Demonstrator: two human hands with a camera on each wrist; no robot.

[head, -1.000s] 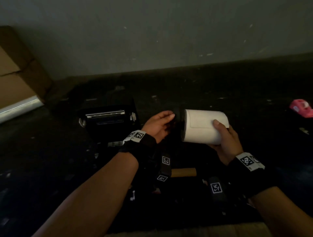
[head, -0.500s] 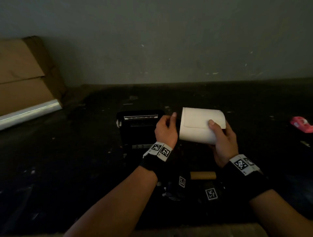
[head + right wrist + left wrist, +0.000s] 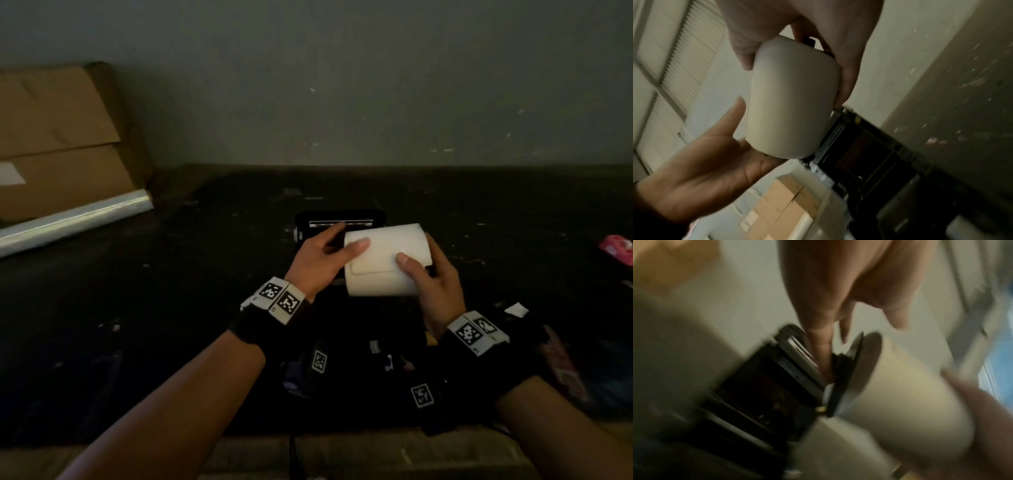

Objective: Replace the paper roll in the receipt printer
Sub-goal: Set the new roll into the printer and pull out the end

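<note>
In the head view a white paper roll [image 3: 387,263] lies sideways in the air, just in front of the black receipt printer [image 3: 339,222] and covering its right part. My left hand [image 3: 325,260] holds the roll's left end, thumb on its front face and fingers behind. My right hand [image 3: 431,284] grips the right end with its thumb on the paper. The left wrist view is blurred: the paper roll [image 3: 900,394] carries a black end piece [image 3: 849,369], with my fingers [image 3: 822,345] between it and the printer [image 3: 766,386]. From the right wrist camera, the roll [image 3: 791,100] hangs beside the printer's opened top [image 3: 869,146].
A cardboard box [image 3: 61,137] leans on the wall at the left, with a shiny wrapped roll [image 3: 75,219] at its foot. A pink object [image 3: 618,248] lies at the far right. A white scrap [image 3: 515,308] and a bit of a brown core [image 3: 430,337] lie near my right wrist.
Both hands carried the roll from right of the printer to directly in front of it. My left hand shifted from the roll's end to laying its thumb on the paper.
</note>
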